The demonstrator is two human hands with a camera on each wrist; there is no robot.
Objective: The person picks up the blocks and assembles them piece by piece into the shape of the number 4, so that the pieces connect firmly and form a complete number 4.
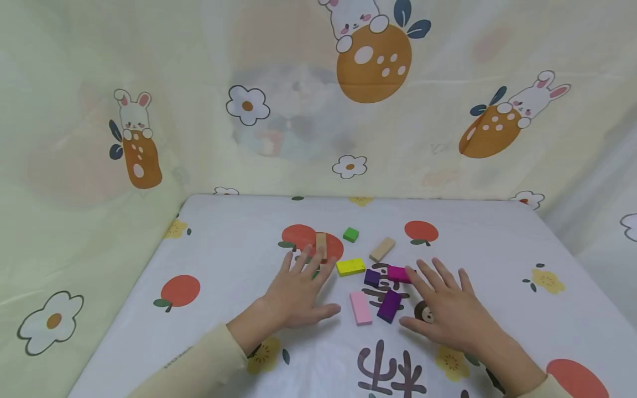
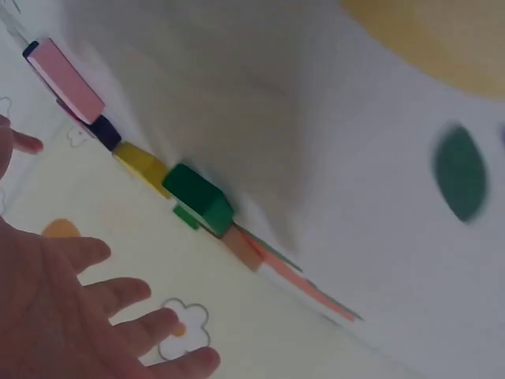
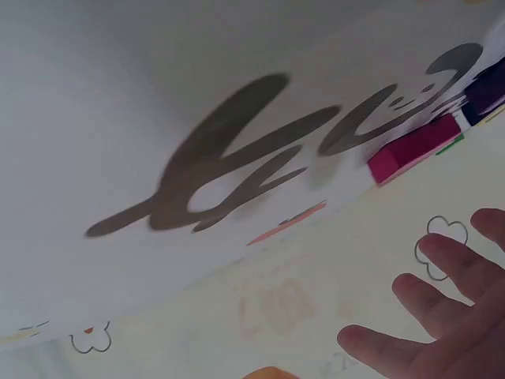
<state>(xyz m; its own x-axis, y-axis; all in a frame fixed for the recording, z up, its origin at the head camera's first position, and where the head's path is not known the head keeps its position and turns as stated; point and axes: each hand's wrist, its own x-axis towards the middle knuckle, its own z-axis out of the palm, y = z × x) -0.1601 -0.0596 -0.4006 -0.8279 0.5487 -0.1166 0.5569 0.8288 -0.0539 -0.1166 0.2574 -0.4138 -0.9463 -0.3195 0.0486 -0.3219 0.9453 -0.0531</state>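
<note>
My left hand [image 1: 298,294] hovers with spread fingers left of a loose group of small blocks; nothing is in its grip. Its fingers partly cover a dark green block [image 2: 197,197], plainer in the left wrist view, and overlap a wooden block [image 1: 320,243]. On the other side my right hand [image 1: 450,310] is spread too, holding nothing, its index fingertip over the end of a magenta block [image 1: 400,275]. Between the hands lie a yellow block [image 1: 350,267], a dark navy block [image 1: 372,277], a purple block [image 1: 390,305] and a pink block [image 1: 360,308].
Farther back are a small bright green block [image 1: 350,235] and a second wooden block [image 1: 382,250]. Everything lies on a white tabletop cloth [image 1: 239,232] printed with fruit, flowers and lettering. A pale curtain [image 1: 288,182] with rabbit prints stands behind and at the sides.
</note>
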